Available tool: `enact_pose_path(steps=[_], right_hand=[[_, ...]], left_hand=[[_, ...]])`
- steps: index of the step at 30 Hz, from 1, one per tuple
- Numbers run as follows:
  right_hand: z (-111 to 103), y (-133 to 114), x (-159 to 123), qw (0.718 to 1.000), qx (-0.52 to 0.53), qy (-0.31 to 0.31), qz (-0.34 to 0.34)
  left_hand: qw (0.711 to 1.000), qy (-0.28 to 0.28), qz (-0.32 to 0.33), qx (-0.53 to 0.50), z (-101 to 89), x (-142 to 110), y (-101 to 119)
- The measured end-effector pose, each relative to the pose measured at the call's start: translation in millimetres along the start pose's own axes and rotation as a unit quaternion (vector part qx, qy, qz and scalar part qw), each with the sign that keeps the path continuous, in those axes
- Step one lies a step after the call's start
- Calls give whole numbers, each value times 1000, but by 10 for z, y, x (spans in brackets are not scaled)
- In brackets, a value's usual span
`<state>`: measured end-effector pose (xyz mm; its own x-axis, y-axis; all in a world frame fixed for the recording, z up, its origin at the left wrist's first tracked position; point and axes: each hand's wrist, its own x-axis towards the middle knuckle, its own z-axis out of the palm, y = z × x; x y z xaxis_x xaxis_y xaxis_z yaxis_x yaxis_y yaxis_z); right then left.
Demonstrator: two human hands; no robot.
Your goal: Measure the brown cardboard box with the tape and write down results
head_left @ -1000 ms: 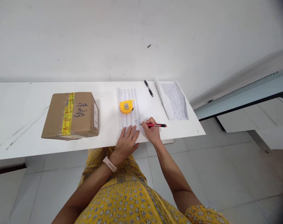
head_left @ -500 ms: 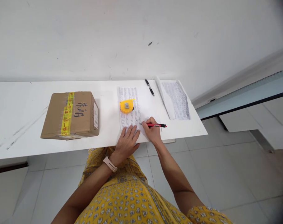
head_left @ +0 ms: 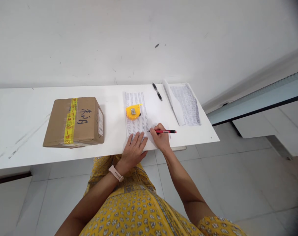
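Note:
My right hand grips a red pen with a black end, its tip at the lower right part of a sheet of paper. Columns of small handwriting cover the sheet. Flat on the sheet's lower edge, my left hand lies with fingers spread, a pale pink watch on its wrist. A yellow tape measure rests on the paper above my left fingers.
A taped cardboard box stands on the white table to the left. Beyond the paper lies a black pen. To the right is a densely written sheet with a lifted fold. The wall borders the table's back edge.
The view has shifted very slightly. My right hand still holds the pen at almost the same spot, and my left hand stays on the paper.

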<state>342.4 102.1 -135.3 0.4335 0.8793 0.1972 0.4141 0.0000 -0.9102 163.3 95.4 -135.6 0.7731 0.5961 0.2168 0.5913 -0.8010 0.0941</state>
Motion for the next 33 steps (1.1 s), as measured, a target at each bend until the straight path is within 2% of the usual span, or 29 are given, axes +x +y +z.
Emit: enact_pose_path(steps=[19,33], right_hand=[[-4,-34,-4,1000,-13,16,0],[1,-52,-8,1000,-16,25,2]], left_hand=[[1000,19,2,-2,27,-7,1],[1000,9,2,6,33,-12,1]])
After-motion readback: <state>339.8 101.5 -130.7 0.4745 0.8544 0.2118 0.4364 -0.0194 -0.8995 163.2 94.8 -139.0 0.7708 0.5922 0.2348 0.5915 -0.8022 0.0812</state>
